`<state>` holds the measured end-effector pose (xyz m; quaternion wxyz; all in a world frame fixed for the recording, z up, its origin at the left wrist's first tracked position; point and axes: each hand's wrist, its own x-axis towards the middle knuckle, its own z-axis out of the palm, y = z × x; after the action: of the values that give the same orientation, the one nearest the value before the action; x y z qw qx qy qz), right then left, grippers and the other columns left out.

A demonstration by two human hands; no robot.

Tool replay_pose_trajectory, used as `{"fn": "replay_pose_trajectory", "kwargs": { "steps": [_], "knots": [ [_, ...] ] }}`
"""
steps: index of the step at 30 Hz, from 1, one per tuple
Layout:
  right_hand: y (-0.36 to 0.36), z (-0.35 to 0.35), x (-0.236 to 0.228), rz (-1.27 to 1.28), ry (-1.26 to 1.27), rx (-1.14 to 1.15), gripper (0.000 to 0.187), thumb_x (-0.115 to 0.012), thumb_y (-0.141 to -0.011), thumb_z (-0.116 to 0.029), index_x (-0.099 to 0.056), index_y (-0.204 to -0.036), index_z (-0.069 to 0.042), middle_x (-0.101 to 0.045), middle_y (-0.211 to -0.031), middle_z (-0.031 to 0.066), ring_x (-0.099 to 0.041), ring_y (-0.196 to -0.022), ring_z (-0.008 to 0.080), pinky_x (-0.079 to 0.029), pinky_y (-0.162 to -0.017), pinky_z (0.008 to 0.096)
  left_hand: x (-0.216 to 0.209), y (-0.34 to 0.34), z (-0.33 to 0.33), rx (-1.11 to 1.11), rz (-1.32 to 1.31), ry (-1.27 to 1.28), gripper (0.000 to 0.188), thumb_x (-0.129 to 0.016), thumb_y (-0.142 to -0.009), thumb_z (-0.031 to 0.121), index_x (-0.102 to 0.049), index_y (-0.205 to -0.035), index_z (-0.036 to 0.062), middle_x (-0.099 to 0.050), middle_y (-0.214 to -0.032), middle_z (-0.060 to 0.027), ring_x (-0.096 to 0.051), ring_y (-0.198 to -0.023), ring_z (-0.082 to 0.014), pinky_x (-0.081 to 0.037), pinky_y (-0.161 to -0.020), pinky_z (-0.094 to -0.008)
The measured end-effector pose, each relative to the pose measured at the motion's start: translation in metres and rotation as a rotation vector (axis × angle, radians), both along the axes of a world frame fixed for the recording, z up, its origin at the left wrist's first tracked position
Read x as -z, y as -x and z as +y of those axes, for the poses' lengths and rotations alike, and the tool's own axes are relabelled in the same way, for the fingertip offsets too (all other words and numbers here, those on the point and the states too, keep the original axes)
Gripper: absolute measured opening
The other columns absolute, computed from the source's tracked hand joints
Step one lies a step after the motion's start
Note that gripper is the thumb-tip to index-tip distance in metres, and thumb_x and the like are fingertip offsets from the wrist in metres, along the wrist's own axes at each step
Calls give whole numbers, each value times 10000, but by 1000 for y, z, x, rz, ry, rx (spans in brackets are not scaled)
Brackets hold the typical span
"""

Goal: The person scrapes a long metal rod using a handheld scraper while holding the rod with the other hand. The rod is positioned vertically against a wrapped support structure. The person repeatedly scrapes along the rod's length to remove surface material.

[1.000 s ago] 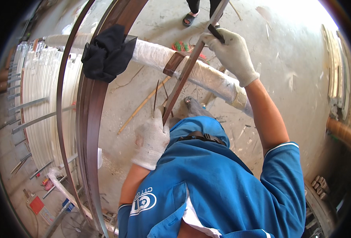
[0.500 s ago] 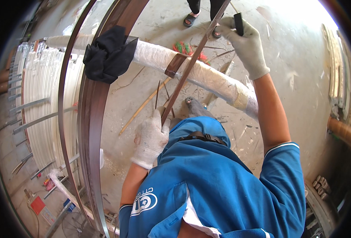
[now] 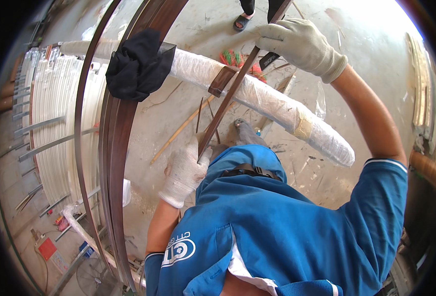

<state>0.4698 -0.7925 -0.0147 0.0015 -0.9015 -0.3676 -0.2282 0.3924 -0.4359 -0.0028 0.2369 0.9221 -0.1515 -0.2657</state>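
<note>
A long, narrow brown strip (image 3: 229, 96) slants from my lap up and away to the right. My left hand (image 3: 184, 172), in a whitish knit glove, is closed round its near end. Higher along the strip, my gloved right hand (image 3: 302, 47) bends over it with its fingers closed. A small flat black block (image 3: 269, 60) with pale markings shows under that hand, beside the strip. The palm hides part of the block, and how the fingers grip it is partly covered.
A plastic-wrapped roll (image 3: 272, 101) lies crosswise beneath the strip, bearing a short brown piece (image 3: 222, 81). Left of me stand long brown curved profiles (image 3: 117, 143) with a black cloth (image 3: 140, 64) on them. White profiles (image 3: 55, 123) are stacked farther left. Another person's sandalled foot (image 3: 241, 22) is ahead.
My right hand has come down and left onto the strip, bringing the black block against or beside it. My right elbow has swung outward. The left hand stays at the strip's near end.
</note>
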Motion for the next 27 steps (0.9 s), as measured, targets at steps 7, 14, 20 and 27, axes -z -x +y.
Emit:
{"fn": "replay_pose_trajectory", "kwargs": {
  "steps": [7, 14, 20, 27],
  "knots": [
    [-12, 5, -13, 246, 89, 77, 282, -677, -890, -142, -627, -1158, -72, -667, -876, 80, -695, -769, 231, -589, -702, 336, -4, 0, 0, -24, 70, 12, 330, -661, -912, 230, -650, -1157, 9, -668, -825, -273, -662, -800, -469, -515, -694, -467],
    [-6, 11, -16, 252, 160, 152, 247, -659, -880, -87, -600, -1119, -67, -636, -1008, 82, -693, -739, 249, -591, -689, 356, -3, -1, 1, 12, 14, 46, 329, -664, -901, 224, -646, -1147, 6, -676, -859, -277, -652, -844, -484, -516, -732, -495],
    [-1, -5, -5, 252, -122, 185, 260, -673, -840, -35, -598, -1087, -62, -601, -1042, 92, -686, -776, 272, -566, -668, 376, 1, 0, 2, 2, -15, 55, 315, -681, -892, 229, -649, -1108, 3, -666, -836, -279, -642, -808, -486, -506, -705, -506],
    [6, -18, 11, 216, -384, 312, 275, -660, -848, 21, -592, -1102, -57, -614, -973, 101, -651, -779, 258, -528, -715, 373, 3, 0, 3, 25, -34, 38, 326, -695, -898, 269, -649, -1058, -11, -640, -732, -260, -635, -723, -471, -493, -658, -507]
  ]
}}
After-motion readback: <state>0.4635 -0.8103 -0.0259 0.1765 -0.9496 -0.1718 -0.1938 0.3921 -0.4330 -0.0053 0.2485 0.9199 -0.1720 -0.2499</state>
